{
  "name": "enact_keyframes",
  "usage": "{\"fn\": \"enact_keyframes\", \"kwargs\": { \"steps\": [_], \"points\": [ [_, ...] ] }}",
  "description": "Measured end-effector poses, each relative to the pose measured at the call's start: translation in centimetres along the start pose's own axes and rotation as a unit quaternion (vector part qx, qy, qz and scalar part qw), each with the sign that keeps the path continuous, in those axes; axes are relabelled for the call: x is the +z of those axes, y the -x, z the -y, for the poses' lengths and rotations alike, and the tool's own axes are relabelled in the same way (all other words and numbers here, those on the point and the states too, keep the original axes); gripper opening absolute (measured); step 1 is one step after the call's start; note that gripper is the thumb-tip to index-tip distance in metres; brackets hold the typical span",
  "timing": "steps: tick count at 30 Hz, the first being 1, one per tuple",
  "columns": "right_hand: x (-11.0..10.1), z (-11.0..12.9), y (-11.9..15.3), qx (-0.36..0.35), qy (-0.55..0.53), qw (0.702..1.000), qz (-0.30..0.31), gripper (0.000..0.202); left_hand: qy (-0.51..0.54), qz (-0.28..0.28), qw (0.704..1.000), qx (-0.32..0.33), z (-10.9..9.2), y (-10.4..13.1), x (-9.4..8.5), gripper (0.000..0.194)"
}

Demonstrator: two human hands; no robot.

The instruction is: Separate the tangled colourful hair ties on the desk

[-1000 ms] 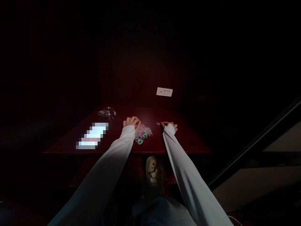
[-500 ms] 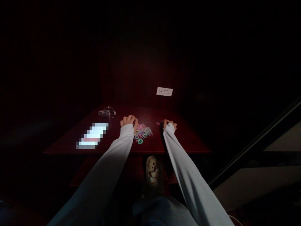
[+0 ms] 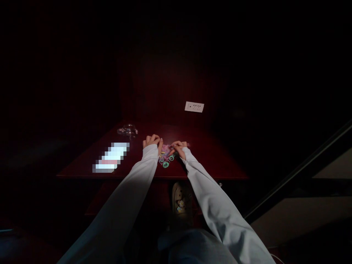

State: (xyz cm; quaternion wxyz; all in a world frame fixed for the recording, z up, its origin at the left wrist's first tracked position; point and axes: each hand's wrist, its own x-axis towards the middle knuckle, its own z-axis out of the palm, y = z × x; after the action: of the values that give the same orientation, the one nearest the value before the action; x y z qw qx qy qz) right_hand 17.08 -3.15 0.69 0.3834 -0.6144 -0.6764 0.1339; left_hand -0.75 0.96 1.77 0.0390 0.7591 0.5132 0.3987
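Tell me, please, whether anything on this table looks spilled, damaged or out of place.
Only the small coloured loops might: they lie in a loose heap on the table, between the left hand and right hand, not in a container. That may be deliberate. I see no damage, though it's dark.

Both arms reach up from the bottom of the frame to its middle, elbows apart and wrists closer together. The left hand [image 3: 153,142] is bent, knuckles raised, thumb near the forefinger. The right hand [image 3: 179,147] angles inward toward it, fingers curled, the two hands apart.
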Motion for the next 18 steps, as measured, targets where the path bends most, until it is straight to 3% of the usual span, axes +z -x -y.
{"fn": "enact_keyframes", "kwargs": {
  "steps": [6, 12, 18],
  "points": [
    [0.0, 0.5, 0.7, -0.015, 0.022, 1.000, 0.003, 0.049, 0.000, -0.004, 1.000, 0.020, -0.5, 0.5, -0.2, 0.033],
    [-0.1, 0.9, 1.1, -0.044, 0.050, 0.998, 0.005, 0.016, -0.006, 0.011, 0.998, 0.056, -0.5, 0.5, -0.1, 0.032],
    [-0.1, 1.2, 1.2, -0.057, 0.059, 0.996, 0.028, 0.011, -0.009, 0.015, 0.999, 0.048, -0.4, 0.3, -0.2, 0.032]
  ]
}}
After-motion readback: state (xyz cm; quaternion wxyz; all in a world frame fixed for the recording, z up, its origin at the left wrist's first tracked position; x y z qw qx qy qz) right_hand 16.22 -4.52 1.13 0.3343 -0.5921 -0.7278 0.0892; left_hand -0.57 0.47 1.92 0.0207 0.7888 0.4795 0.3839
